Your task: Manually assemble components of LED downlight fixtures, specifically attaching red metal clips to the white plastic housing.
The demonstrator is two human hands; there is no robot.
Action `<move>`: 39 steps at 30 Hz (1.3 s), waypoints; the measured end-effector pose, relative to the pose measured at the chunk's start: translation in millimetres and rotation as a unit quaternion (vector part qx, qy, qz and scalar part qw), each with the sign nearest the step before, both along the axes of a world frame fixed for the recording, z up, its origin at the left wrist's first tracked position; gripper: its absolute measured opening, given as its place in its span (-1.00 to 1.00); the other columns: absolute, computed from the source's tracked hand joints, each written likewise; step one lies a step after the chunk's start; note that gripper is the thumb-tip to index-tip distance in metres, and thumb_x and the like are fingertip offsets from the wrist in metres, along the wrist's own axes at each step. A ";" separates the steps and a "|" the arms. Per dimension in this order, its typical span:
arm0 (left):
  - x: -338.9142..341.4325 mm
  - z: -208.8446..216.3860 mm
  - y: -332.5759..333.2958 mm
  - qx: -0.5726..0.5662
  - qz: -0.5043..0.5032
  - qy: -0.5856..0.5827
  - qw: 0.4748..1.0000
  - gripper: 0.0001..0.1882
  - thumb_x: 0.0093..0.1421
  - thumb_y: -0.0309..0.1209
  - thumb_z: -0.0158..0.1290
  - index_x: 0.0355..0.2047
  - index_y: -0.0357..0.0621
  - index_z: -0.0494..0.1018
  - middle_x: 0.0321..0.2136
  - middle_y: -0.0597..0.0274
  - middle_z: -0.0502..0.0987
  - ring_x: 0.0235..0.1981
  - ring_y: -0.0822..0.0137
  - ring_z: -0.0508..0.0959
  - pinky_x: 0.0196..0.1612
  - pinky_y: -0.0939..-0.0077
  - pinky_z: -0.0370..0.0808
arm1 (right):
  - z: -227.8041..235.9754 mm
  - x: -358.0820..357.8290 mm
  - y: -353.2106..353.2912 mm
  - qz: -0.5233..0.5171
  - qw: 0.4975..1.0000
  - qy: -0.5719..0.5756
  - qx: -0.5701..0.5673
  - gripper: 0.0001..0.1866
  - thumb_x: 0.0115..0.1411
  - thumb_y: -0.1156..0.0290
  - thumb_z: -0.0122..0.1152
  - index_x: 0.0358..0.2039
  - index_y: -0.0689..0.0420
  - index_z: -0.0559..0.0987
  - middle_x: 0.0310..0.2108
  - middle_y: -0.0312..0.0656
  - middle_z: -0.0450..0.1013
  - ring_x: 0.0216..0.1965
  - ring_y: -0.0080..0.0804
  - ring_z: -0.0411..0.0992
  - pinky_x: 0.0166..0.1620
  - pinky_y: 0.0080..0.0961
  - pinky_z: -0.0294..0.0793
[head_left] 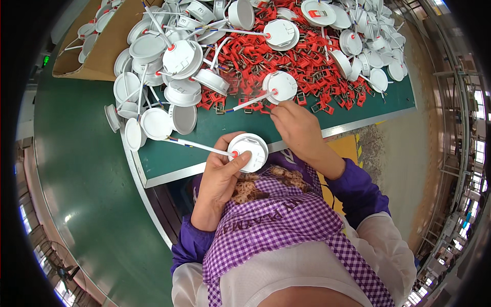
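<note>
I see a round white plastic lamp housing [249, 152] with a red grommet and a thin white lead, held just above the near edge of the green bench [169, 158], close to my chest. My left hand [221, 176] wraps its fingers round the housing's left rim, thumb on its face. My right hand [297, 129] reaches to the heap of small red spring clips [286, 59], fingers pinched together; I cannot tell whether a clip is in its grip. More white housings [179, 56] crowd the heap. The lead trails over the bench and could snag there, tugging the housing askew; a poorly pinched clip could drop off the edge.
</note>
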State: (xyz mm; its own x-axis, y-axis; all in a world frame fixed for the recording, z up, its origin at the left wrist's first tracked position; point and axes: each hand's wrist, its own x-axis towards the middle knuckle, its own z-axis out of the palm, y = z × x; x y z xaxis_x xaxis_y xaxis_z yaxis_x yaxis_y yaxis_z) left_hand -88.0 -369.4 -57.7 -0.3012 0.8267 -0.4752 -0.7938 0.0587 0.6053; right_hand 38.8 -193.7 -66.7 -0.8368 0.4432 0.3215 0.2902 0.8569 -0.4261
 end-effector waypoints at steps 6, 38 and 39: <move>6.4 0.8 10.1 0.009 0.034 0.009 0.999 -0.56 0.21 -0.59 0.13 0.08 -0.24 0.29 -0.16 0.18 0.54 -0.13 0.41 0.58 -0.07 0.54 0.58 | 8.2 8.9 -3.8 -0.106 0.856 0.071 -0.501 -0.95 0.20 0.61 0.17 -0.33 0.28 0.48 -0.36 -0.18 0.54 -0.41 -0.50 0.57 -0.34 -0.58 0.55; 17.1 -1.3 23.5 -0.050 0.025 0.434 0.899 -0.67 0.15 -0.64 0.09 -0.06 -0.28 0.37 -0.28 0.14 0.56 -0.23 0.45 0.52 -0.15 0.58 0.46 | 36.9 2.3 -40.2 0.013 0.984 0.033 -0.174 -0.85 0.16 0.56 0.14 -0.23 0.22 0.50 -0.40 -0.08 0.49 -0.39 -0.14 0.52 -0.38 -0.31 0.50; 15.7 -0.3 23.8 -0.046 0.020 0.436 0.898 -0.66 0.13 -0.65 0.08 -0.06 -0.27 0.38 -0.29 0.14 0.56 -0.25 0.44 0.53 -0.18 0.57 0.47 | 36.0 1.9 -40.2 0.013 0.986 0.034 -0.165 -0.85 0.16 0.57 0.14 -0.23 0.22 0.50 -0.40 -0.08 0.49 -0.40 -0.15 0.52 -0.38 -0.32 0.50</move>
State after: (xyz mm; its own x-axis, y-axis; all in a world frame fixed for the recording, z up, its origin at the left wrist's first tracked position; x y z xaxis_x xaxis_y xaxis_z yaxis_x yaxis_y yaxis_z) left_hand -72.2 -345.6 -57.9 -0.6216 0.7757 -0.1094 -0.0219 0.1224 0.9922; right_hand 40.7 -233.9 -30.7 -0.8310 0.5110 0.2199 0.2303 0.6758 -0.7002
